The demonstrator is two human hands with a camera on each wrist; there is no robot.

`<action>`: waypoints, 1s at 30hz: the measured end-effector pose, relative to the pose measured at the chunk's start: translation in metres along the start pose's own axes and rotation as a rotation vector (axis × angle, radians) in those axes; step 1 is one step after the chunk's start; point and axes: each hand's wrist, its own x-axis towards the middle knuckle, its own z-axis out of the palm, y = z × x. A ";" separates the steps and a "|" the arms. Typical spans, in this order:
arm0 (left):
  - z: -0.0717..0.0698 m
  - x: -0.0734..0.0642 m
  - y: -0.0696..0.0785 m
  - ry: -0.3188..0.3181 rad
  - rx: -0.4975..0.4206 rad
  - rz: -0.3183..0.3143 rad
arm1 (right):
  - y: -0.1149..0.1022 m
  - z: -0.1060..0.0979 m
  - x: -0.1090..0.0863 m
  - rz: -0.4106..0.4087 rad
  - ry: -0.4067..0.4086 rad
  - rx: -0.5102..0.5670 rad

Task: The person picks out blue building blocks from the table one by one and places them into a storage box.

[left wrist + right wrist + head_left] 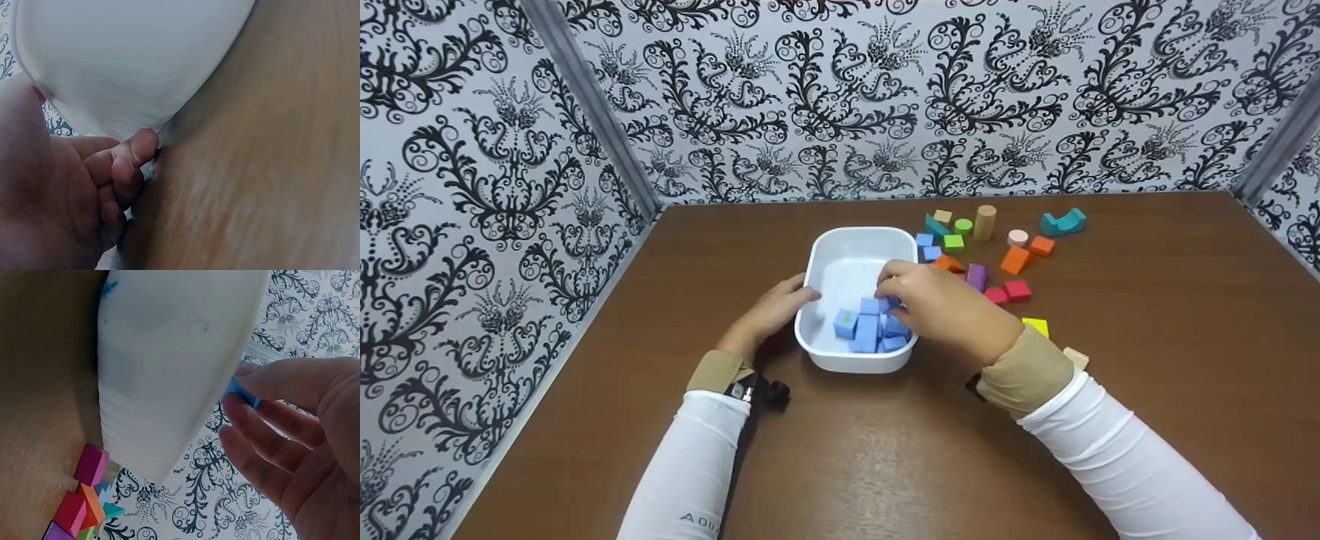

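Observation:
A white plastic tub [855,363] stands on the brown table, with several blue blocks [866,334] gathered in its near right part. My left hand [771,309] grips the tub's left side, thumb over the rim; in the left wrist view its fingers [128,174] curl against the outer wall near the table. Over the right rim, my right hand [941,304] reaches into the tub. Between thumb and fingertips it pinches a blue block [243,392], partly hidden by the fingers and seen just above the rim in the right wrist view.
Loose coloured blocks lie right of the tub: a tan cylinder [985,223], a teal curved block [1063,222], an orange block [1015,260], a purple block [976,277], a red block [1018,291] and a yellow block [1036,326]. Patterned wall panels [855,105] enclose the table's back and sides.

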 end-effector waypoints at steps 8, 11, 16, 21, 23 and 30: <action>0.000 0.000 0.000 0.003 0.008 0.006 | 0.001 0.000 0.002 0.046 -0.036 0.008; 0.000 0.000 0.000 0.003 -0.001 0.012 | 0.001 0.000 0.002 0.048 -0.036 0.015; 0.000 0.000 0.001 0.009 -0.002 0.011 | 0.001 -0.002 0.002 0.034 -0.018 0.017; -0.001 -0.002 0.002 0.012 0.006 -0.006 | 0.005 -0.007 0.001 -0.008 0.047 -0.030; -0.001 -0.002 0.002 0.018 0.013 -0.011 | 0.010 -0.010 0.001 -0.009 0.085 -0.053; -0.002 0.000 0.001 0.021 0.016 -0.020 | 0.051 -0.027 -0.003 0.172 0.198 -0.032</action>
